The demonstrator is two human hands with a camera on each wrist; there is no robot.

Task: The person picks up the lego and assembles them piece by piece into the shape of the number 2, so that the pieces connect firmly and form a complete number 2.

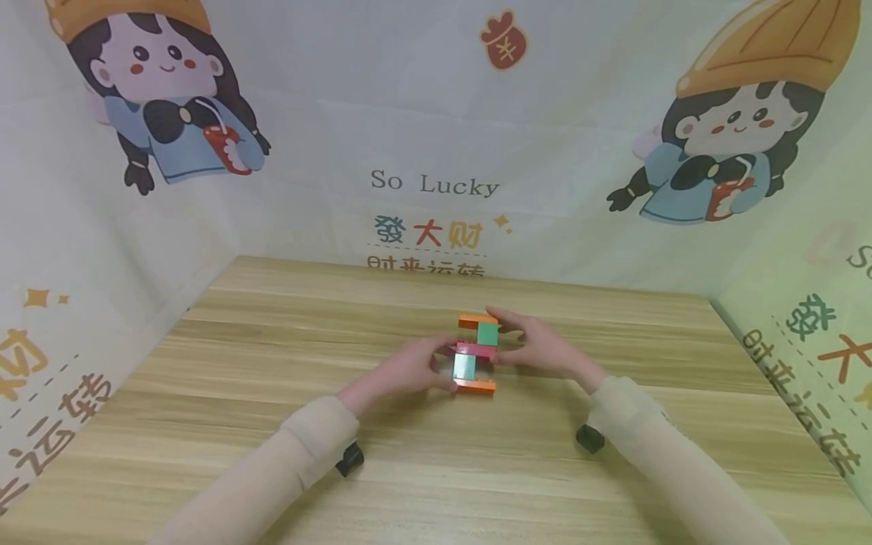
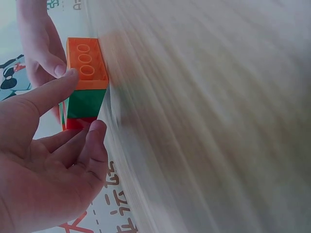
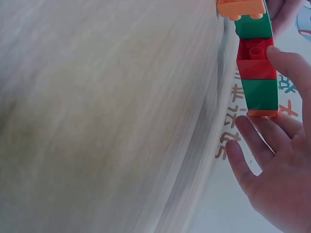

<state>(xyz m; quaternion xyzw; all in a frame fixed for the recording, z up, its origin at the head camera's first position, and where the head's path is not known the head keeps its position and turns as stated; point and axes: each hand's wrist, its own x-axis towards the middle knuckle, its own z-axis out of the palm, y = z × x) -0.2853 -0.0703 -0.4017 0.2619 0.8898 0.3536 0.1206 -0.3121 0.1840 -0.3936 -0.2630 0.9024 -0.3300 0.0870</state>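
Toy building bricks are joined in a zigzag between the two hands over the table. In the head view, from near to far, they run: an orange brick [image 1: 474,387], a green brick [image 1: 465,368], a red brick [image 1: 476,350], another green brick [image 1: 487,334] and another orange brick [image 1: 468,321]. My left hand [image 1: 412,365] pinches the left side, its thumb on the near orange brick [image 2: 87,63] and its fingertips by the red one. From the right, my right hand [image 1: 541,347] holds the far half, thumb at the red brick [image 3: 258,69] and fingers at the far orange brick [image 3: 263,112].
A wood-grain table [image 1: 259,325] lies under the hands. Printed cloth [image 1: 436,136] with cartoon figures stands behind it and at both sides. A small black object [image 1: 350,459] sits under the left cuff, and another dark object [image 1: 590,438] under the right cuff.
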